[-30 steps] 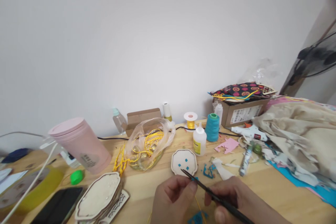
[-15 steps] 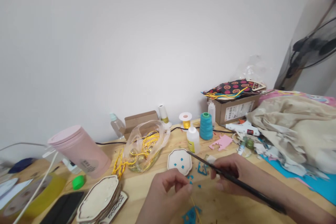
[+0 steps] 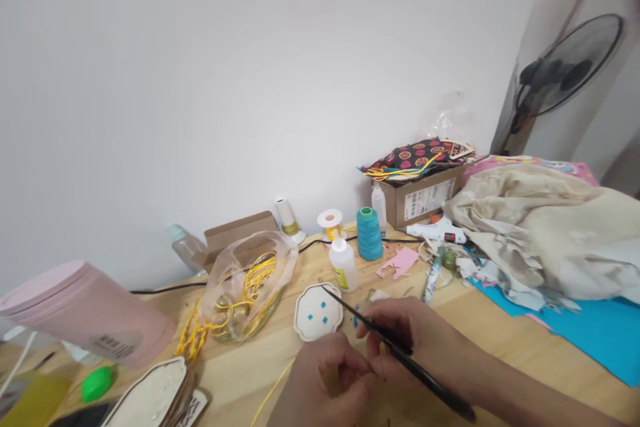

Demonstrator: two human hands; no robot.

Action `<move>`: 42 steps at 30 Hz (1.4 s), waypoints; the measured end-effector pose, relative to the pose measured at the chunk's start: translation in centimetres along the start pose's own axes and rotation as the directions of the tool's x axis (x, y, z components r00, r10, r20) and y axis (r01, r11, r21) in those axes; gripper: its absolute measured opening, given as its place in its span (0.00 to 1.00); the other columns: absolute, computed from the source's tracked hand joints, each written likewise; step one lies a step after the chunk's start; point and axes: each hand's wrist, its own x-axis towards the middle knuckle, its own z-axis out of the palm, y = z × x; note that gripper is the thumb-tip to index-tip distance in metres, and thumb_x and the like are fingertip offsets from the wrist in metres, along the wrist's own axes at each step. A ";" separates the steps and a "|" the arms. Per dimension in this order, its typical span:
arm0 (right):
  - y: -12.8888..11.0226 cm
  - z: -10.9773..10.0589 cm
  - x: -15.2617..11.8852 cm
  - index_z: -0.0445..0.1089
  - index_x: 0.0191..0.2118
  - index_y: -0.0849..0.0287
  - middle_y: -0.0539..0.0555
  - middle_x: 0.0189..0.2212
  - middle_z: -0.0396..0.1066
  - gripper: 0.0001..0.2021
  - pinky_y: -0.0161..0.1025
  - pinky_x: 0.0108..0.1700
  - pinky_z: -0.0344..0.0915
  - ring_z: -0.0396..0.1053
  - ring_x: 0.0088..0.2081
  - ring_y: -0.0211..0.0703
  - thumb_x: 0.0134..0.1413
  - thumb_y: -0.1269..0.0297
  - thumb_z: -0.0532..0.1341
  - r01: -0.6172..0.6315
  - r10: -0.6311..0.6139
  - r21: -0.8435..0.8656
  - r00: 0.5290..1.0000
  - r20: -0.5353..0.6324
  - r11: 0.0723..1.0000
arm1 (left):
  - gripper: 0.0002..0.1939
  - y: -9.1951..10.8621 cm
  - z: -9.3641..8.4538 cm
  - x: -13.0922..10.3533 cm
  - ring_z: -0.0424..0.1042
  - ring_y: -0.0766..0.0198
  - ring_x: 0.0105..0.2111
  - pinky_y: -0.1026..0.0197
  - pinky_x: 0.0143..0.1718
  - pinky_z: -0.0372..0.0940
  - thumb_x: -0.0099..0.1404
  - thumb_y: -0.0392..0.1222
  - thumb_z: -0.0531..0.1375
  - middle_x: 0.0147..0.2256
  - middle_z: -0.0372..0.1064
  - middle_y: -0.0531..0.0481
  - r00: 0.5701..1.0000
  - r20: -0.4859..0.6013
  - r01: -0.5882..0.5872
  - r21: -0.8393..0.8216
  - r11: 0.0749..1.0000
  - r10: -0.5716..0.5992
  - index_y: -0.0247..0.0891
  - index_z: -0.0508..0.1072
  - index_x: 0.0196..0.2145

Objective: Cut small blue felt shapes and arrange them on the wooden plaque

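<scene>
My right hand (image 3: 420, 340) grips a thin black brush (image 3: 360, 318) whose tip points up-left, ending at the near edge of a small white scalloped dish (image 3: 316, 312). Several tiny blue pieces lie in that dish. My left hand (image 3: 325, 387) is closed low in the middle, fingertips pinched against my right fingers; a yellow cord (image 3: 273, 390) runs out from under it to the lower left. Whether the left fingers hold something small is hidden.
A white glue bottle (image 3: 343, 264), a teal thread spool (image 3: 369, 233) and a glue gun (image 3: 436, 232) stand behind the dish. A plastic bag of yellow cord (image 3: 245, 283) and a pink tumbler (image 3: 80, 313) lie left. Beige cloth (image 3: 545, 233) and blue sheet (image 3: 595, 333) cover the right.
The view has swung right, so the objects sit further left in view. My two hands have come together, and the brush tip now reaches the dish's edge.
</scene>
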 end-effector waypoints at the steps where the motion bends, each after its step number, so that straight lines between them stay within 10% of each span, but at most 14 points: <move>1: 0.0 0.1 0.0 0.68 0.26 0.63 0.46 0.20 0.64 0.12 0.29 0.23 0.56 0.61 0.22 0.34 0.33 0.82 0.53 -0.007 0.007 -0.015 1.000 -0.004 1.000 | 0.05 -0.3 0.1 -0.1 0.60 0.66 0.19 0.67 0.22 0.55 0.45 0.33 0.58 0.16 0.63 0.53 1.000 -0.021 -0.004 -0.011 1.000 0.004 0.36 0.72 0.16; 12: 1.0 1.1 0.2 0.67 0.33 0.60 0.47 0.23 0.67 0.08 0.31 0.27 0.62 0.65 0.25 0.37 0.42 0.74 0.61 0.013 0.013 0.084 0.954 -0.300 0.996 | 0.09 -2.4 1.4 0.0 0.62 0.63 0.23 0.66 0.23 0.57 0.49 0.42 0.58 0.19 0.64 0.50 0.982 -0.157 0.051 -0.334 0.941 -0.108 0.34 0.75 0.23; 21: 1.0 1.3 0.4 0.66 0.35 0.60 0.47 0.21 0.63 0.09 0.32 0.25 0.59 0.62 0.23 0.37 0.43 0.72 0.60 -0.008 0.018 0.033 0.948 -0.317 0.999 | 0.10 -1.4 1.5 -0.1 0.64 0.62 0.24 0.66 0.26 0.58 0.50 0.44 0.60 0.20 0.68 0.51 0.961 -0.190 0.092 -0.463 0.882 -0.200 0.35 0.75 0.20; 30: 0.3 1.0 -0.2 0.65 0.36 0.59 0.47 0.23 0.59 0.15 0.32 0.24 0.55 0.56 0.24 0.38 0.40 0.59 0.63 -0.010 0.011 0.003 0.997 -0.081 1.000 | 0.09 -0.4 -0.2 -0.7 0.65 0.64 0.22 0.66 0.26 0.59 0.49 0.44 0.62 0.21 0.68 0.53 0.903 -0.253 0.127 -0.617 0.777 -0.348 0.36 0.70 0.22; 42: -0.4 1.1 -0.8 0.69 0.35 0.63 0.50 0.22 0.61 0.22 0.33 0.25 0.55 0.57 0.25 0.40 0.39 0.48 0.60 -0.110 0.121 -0.141 0.990 0.072 0.984 | 0.09 0.0 0.0 -1.2 0.63 0.62 0.27 0.64 0.31 0.58 0.54 0.44 0.57 0.21 0.65 0.52 0.933 -0.272 0.065 -0.518 0.853 -0.236 0.36 0.68 0.22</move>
